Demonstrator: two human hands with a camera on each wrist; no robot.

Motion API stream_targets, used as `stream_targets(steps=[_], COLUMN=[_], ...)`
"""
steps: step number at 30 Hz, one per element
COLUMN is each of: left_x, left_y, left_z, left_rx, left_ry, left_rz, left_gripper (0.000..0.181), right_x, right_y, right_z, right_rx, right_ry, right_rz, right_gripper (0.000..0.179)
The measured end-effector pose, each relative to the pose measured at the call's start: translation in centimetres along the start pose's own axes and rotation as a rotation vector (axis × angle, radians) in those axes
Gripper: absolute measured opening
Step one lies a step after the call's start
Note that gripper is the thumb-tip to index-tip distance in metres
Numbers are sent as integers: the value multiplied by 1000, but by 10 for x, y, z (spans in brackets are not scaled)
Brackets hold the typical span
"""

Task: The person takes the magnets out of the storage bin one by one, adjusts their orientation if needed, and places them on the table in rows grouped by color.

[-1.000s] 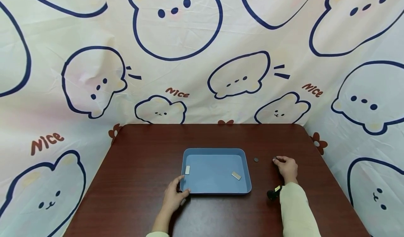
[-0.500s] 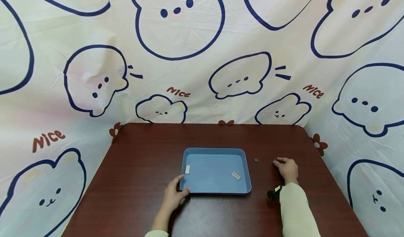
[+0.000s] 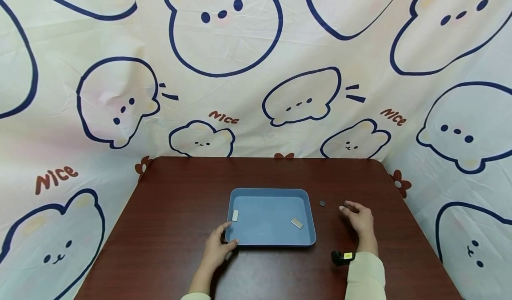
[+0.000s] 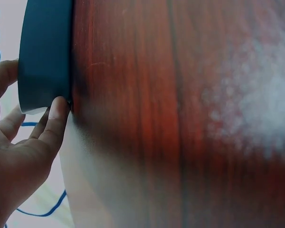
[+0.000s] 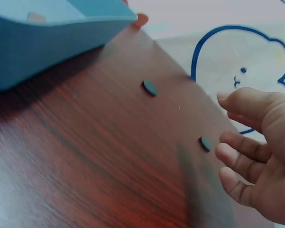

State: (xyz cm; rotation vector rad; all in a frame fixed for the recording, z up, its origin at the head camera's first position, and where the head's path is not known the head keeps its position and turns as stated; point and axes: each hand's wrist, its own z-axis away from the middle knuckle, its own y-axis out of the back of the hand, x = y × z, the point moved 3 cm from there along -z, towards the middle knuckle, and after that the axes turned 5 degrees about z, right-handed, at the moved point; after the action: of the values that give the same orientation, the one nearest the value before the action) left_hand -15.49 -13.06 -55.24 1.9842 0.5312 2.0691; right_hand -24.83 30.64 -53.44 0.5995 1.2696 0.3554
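A blue rectangular tray (image 3: 264, 240) stands on the brown table. My left hand (image 3: 216, 249) holds its near left corner, with the thumb on the front wall and the fingers along the left side; the left wrist view shows this grip on the tray wall (image 4: 45, 57). Right of the tray, my right hand (image 3: 360, 220) is over the table, fingers loosely bent and apart, holding nothing. A small dark disc (image 5: 205, 143) lies right by its fingertips in the right wrist view. Another dark disc (image 5: 149, 88) lies between that one and the tray.
Inside the tray lie two small whitish rectangular blocks, one block (image 3: 235, 215) by the left wall and one block (image 3: 297, 223) toward the right. A black wrist camera (image 3: 342, 258) sits at my right sleeve. A cartoon-printed cloth (image 3: 248, 95) hangs behind the table (image 3: 192, 180).
My right hand's fingers have spread away from the far disc and its wrist has turned, drawing the hand slightly back. The left hand still holds the tray corner. The head view shifted slightly.
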Motion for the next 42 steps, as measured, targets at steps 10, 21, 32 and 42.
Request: stream_targets(steps=[10, 21, 32, 42], left_x=[0, 0, 2, 0], left_y=[0, 1, 0, 0], left_z=[0, 1, 1, 1], left_rx=[5, 15, 20, 17], left_ry=[11, 16, 12, 19], left_rz=[-5, -25, -25, -24], left_gripper=[55, 54, 55, 54], right_x=[-19, -41, -59, -72], right_y=[-5, -34, -56, -79], right_z=[20, 41, 46, 51], right_rx=[-87, -84, -114, -164], right_ry=[35, 99, 189, 263], right_rz=[-88, -220, -242, -249], right_gripper=[67, 63, 53, 47])
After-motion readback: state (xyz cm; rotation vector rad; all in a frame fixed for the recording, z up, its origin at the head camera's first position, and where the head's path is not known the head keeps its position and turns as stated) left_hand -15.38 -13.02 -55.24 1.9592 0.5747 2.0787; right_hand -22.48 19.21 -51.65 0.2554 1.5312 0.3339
